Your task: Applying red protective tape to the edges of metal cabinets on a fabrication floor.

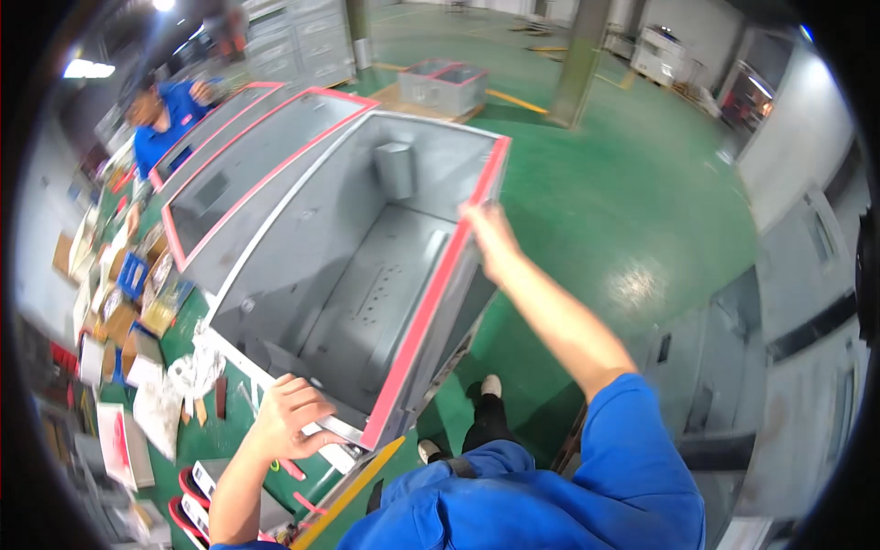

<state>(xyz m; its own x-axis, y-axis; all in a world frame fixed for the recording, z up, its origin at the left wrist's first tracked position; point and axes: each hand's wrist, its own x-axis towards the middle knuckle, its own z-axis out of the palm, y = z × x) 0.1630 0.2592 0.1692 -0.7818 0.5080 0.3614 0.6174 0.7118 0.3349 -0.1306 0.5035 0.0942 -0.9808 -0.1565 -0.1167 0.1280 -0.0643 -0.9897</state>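
A large open grey metal cabinet box [307,252] lies in front of me with its hollow side up. A pinkish-red strip [423,316] runs along its right rim. My left hand [291,417] is closed over the rim at the near left corner, fingers on top and thumb toward me. On the right rim, farther away, my right hand [490,234] grips the edge with the arm stretched out; its fingers are partly hidden and blurred. Inside the box are a small block-shaped fitting [395,171] on the far wall and several small holes in the bottom panel.
Beyond stand more grey boxes [266,137] with red-edged rims, and a co-worker in blue [170,119] beside them. Small cartons [137,353], white plastic bags [160,412] and loose parts crowd the left. Grey metal panels [788,367] stand at right; a pillar [579,64] rises behind.
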